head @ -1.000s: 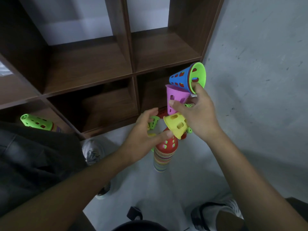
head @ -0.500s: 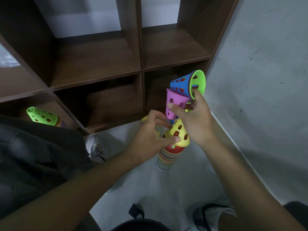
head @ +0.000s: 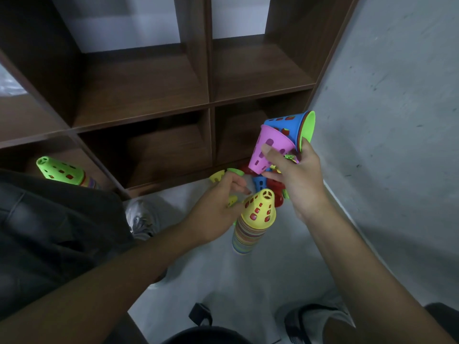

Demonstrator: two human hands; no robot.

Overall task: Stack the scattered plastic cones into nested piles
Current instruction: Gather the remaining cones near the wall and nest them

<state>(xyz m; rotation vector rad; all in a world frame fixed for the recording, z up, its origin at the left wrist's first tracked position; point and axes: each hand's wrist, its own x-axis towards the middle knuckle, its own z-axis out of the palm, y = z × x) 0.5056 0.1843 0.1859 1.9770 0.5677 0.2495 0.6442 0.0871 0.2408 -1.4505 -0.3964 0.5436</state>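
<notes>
A tall nested pile of striped plastic cones (head: 248, 237) stands on the grey floor, topped by a yellow cone (head: 259, 209). My left hand (head: 213, 207) sits just left of that yellow cone with loosely curled fingers, holding nothing that I can see. My right hand (head: 298, 180) is raised above the pile; it grips a purple cone (head: 269, 150) and a blue cone (head: 288, 126) with a green cone (head: 308, 127) nested inside. Loose cones lie behind the pile: red (head: 277, 186), blue (head: 259, 182), yellow (head: 217, 176) and green (head: 236, 172).
A dark wooden cube shelf (head: 208, 103) fills the back. A second nested pile with a green top (head: 59, 171) lies in its lower left compartment. A grey wall (head: 397, 120) runs along the right. My shoes (head: 141, 219) stand near the pile.
The yellow cone went from my hands down onto the tall pile, covering the red top. My left hand has drawn slightly left of it. My right hand lifted the purple and blue cones higher.
</notes>
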